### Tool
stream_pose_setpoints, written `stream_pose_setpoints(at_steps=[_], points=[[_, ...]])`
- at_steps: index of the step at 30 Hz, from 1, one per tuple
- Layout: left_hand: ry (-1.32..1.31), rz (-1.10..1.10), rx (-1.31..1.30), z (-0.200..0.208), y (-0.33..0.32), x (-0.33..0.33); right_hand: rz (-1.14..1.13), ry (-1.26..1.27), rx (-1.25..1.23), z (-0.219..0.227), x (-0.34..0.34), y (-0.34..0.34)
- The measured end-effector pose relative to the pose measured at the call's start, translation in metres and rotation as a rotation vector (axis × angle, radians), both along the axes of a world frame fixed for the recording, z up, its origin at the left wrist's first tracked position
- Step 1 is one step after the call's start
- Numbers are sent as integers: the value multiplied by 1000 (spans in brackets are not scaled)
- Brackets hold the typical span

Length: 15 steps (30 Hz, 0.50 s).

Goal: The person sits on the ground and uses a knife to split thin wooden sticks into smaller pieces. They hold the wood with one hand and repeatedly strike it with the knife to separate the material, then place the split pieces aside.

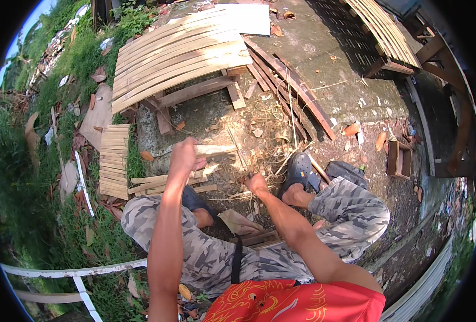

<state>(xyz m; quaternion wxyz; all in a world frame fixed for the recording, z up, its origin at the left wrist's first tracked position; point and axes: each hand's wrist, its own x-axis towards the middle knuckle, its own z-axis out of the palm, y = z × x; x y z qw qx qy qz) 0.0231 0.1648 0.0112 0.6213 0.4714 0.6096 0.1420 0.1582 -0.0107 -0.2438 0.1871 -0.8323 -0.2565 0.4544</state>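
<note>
My left hand (184,155) is closed around one end of a short pale bamboo piece (215,150), which points to the right. In my right hand (258,184) is the handle of a long thin knife (239,151). Its blade slants up and to the left, right by the free end of the bamboo; whether the two touch, I cannot tell. Several cut bamboo strips (157,185) lie below my left hand, between my leg and a small slatted bamboo panel (114,161). Pale shavings (257,153) cover the ground past the knife.
A bamboo-slat bench (179,61) stands ahead to the left, and another slatted bench (385,32) at the far right. Dark wooden planks (294,88) lie between them. A small wooden box (399,159) sits to the right. My feet in dark clogs (299,170) flank the work spot.
</note>
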Motion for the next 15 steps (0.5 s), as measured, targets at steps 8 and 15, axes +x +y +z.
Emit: stream_pose_setpoints(at_steps=[8, 15], points=[[-24, 5, -2, -8, -1, -2, 64, -30, 191, 2, -1, -8], [-39, 38, -2, -16, -2, -13, 98, -71, 184, 7, 7, -6]])
